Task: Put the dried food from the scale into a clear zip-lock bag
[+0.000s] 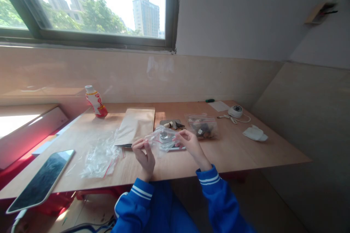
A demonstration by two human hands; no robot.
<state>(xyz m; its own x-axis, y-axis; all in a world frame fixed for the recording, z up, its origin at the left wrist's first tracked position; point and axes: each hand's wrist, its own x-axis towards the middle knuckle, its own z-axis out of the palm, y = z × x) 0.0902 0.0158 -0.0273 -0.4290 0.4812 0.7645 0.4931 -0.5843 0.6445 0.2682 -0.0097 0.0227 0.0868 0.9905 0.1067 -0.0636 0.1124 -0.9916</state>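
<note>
A small clear zip bag (161,136) with a red seal line is stretched between my two hands, above the table. My left hand (144,156) is closed on its left edge. Dark, pointed tweezers (123,146) stick out leftward beside those fingers; whether the hand grips them I cannot tell. My right hand (188,142) pinches the bag's right side. Behind the bag, partly hidden, sits a small pale device like a scale (175,149). A shallow grey dish (165,121) with small light and dark pieces is just beyond it.
Loose clear bags (101,158) lie left, near a brown paper bag (136,123). Filled zip bags (203,126) stand to the right. A bottle (96,102), a phone (41,180) over the edge, a white camera (235,111) and crumpled tissue (255,133) surround them.
</note>
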